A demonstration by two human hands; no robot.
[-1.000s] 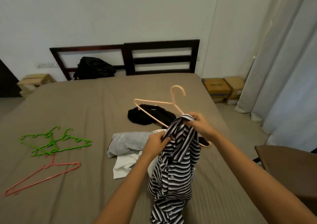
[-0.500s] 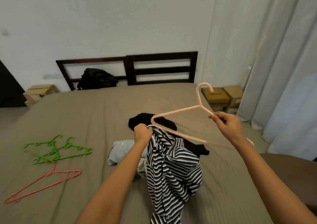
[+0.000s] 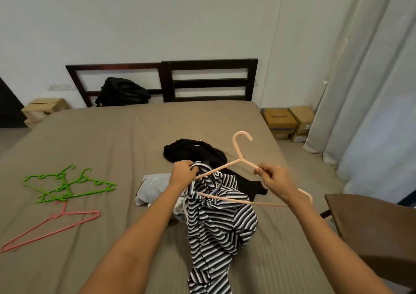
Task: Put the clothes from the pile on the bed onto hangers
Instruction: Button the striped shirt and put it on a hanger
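Striped shirt [image 3: 216,217]: bunched, hanging from my left grip [image 3: 183,173], whose fingers are curled tight on its collar just above the bed [image 3: 112,140]; its tail trails onto the sheet. My right grip [image 3: 275,178] pinches the right shoulder of the pale pink hanger [image 3: 242,158]. Since a second ago the two grips have parted, and the hanger's left arm now points into the held collar. I judge threading begun, neither shoulder seated. Behind the shirt lie a black garment [image 3: 191,151] and a grey garment [image 3: 153,185], still unhung. Green hangers [image 3: 67,185] and a red hanger [image 3: 51,228] lie well apart to the left. A brown furniture edge [image 3: 371,226] crowds my right forearm.
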